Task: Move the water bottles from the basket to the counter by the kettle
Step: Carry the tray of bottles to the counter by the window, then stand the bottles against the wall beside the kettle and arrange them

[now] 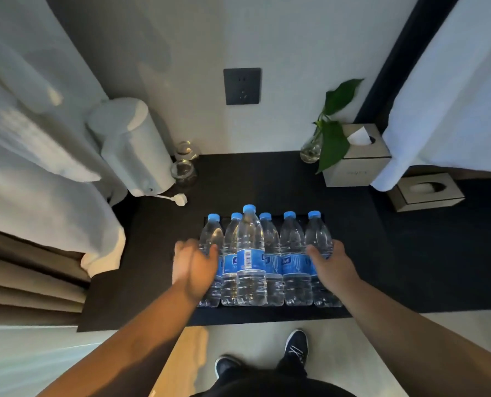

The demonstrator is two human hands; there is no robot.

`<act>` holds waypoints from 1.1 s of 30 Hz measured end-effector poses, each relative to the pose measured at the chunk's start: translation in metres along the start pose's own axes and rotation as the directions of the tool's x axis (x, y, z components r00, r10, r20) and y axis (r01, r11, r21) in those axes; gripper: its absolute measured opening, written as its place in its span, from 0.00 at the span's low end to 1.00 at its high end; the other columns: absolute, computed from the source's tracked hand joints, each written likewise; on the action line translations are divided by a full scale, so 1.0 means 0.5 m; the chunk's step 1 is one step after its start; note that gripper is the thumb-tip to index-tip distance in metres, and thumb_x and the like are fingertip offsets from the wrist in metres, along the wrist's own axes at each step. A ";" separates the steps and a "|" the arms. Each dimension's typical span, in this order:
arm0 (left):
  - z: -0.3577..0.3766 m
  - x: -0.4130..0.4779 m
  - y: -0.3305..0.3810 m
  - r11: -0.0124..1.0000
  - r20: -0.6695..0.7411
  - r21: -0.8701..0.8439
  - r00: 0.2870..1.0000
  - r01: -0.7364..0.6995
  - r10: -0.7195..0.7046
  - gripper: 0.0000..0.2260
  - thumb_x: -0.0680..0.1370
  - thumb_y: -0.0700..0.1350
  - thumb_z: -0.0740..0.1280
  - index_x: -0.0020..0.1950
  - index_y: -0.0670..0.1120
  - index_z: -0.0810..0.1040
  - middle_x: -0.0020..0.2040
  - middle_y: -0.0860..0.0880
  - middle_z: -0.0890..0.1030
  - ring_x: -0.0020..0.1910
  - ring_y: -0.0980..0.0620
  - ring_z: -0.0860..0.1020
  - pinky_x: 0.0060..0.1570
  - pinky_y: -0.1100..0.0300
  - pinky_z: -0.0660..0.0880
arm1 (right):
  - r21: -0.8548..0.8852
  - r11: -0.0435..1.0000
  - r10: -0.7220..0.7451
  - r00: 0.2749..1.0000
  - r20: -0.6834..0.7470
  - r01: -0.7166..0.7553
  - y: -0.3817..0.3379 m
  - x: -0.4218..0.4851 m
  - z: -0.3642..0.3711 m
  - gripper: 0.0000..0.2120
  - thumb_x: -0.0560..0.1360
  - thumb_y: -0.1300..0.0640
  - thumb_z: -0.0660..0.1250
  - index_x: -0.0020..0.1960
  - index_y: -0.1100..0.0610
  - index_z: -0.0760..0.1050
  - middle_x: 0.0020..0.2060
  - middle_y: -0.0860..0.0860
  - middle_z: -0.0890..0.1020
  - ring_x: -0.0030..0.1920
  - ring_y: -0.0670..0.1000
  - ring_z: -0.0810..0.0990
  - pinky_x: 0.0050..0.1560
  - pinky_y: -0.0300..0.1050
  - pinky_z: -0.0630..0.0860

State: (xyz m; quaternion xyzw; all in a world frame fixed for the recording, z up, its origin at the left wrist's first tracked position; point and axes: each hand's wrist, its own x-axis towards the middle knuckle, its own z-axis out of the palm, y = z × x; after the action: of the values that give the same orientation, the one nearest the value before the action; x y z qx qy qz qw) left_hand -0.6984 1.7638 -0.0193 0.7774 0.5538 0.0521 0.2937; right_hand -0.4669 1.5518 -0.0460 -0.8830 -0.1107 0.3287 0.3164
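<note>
Several clear water bottles with blue caps (294, 253) stand in a tight row on the black counter (158, 267), one bottle (250, 253) in front of the others. A faint dark rectangular rim (275, 216) shows behind them. My left hand (192, 267) is at the row's left end, blurred, with fingers fairly straight and the thumb against the leftmost bottle (211, 239). My right hand (331, 263) cups the rightmost bottle (318, 239), thumb across its front and fingers round its far side. The white kettle (132, 144) stands at the back left.
Two glass cups (184, 169) and the kettle's loose plug (180, 199) lie beside the kettle. A vase with a green plant (313, 150) and a tissue box (356, 167) stand at the back right. A wall socket (242, 85) is above. Curtains hang on the left.
</note>
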 end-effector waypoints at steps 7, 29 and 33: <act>0.009 0.065 0.142 0.998 0.044 -0.043 0.998 -0.041 0.043 0.17 0.81 0.53 0.63 0.59 0.40 0.78 0.60 0.40 0.74 0.58 0.41 0.77 0.58 0.53 0.74 | -0.081 0.997 0.006 0.998 0.055 -0.002 -0.015 0.027 0.006 0.28 0.78 0.33 0.64 0.69 0.49 0.63 0.46 0.48 0.81 0.44 0.50 0.82 0.35 0.45 0.74; -0.010 0.021 -0.063 0.995 0.108 0.065 0.990 0.082 -0.088 0.24 0.75 0.66 0.67 0.60 0.49 0.73 0.52 0.48 0.80 0.44 0.48 0.81 0.40 0.53 0.81 | -0.364 0.931 -0.074 0.991 -0.108 0.030 -0.037 0.045 0.016 0.33 0.76 0.33 0.66 0.66 0.60 0.73 0.57 0.58 0.76 0.60 0.61 0.76 0.57 0.57 0.79; -0.017 0.036 -0.062 0.996 0.126 0.061 0.990 0.061 -0.069 0.21 0.74 0.67 0.66 0.53 0.51 0.72 0.48 0.50 0.80 0.40 0.52 0.81 0.35 0.56 0.79 | -0.341 0.937 -0.132 0.982 -0.136 0.079 -0.061 0.056 0.014 0.25 0.76 0.36 0.66 0.62 0.55 0.74 0.54 0.56 0.75 0.56 0.58 0.76 0.56 0.58 0.79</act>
State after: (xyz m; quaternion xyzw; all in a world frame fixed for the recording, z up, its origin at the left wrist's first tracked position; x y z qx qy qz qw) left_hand -0.7207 1.7899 -0.0327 0.7687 0.5601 -0.0233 0.3080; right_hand -0.4496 1.5902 -0.0450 -0.9397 -0.1867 0.2171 0.1872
